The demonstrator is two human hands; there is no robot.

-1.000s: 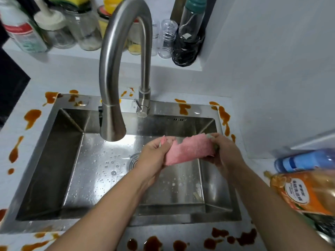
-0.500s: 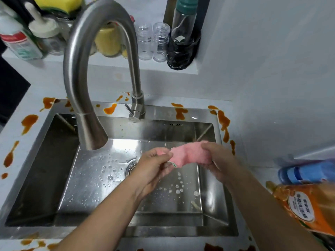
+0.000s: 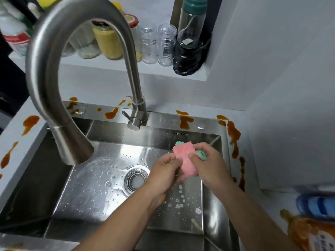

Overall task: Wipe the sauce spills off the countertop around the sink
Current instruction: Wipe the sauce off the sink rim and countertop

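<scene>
Centrally, left hand [image 3: 164, 172] and right hand [image 3: 208, 166] both grip a folded pink-and-green cloth [image 3: 184, 157] above the wet stainless-steel sink [image 3: 112, 187]; brown sauce spills [image 3: 233, 134] dot the white desk [image 3: 17, 134]; the engraved sink lettering is illegible.

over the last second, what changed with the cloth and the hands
Both hands, left hand and right hand, still hold the pink cloth over the sink, but they have drawn together: the cloth, stretched wide between them a second ago, is now folded and bunched, with a green side showing. The sauce spills on the countertop remain unwiped, and no water is seen running from the faucet.
</scene>
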